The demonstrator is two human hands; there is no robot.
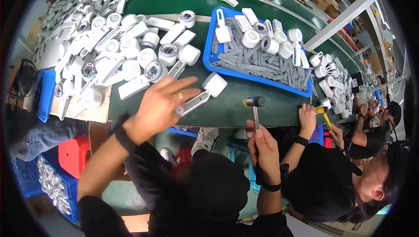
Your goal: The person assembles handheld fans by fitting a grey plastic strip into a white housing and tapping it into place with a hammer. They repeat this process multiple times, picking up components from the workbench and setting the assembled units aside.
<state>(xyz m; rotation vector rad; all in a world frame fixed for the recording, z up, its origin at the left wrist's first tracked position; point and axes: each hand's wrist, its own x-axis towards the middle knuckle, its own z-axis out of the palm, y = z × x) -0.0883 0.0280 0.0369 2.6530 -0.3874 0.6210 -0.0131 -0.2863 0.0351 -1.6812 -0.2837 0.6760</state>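
While my right grip [264, 149] clamps the hammer [255, 111], my left grip [158, 107], fingers apart, hovers by a mid-frame white device [214, 86]. Likely positioning; next calls for steadying.

At nine o'clock the left hand [157, 106] splays beside a white device [215, 84], at four the right hand [266, 151] grips a hammer [255, 102], and at one lies a blue tray [262, 79].

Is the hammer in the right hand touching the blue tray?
Apart: the head view shows bare green table between the hammer and the blue tray.
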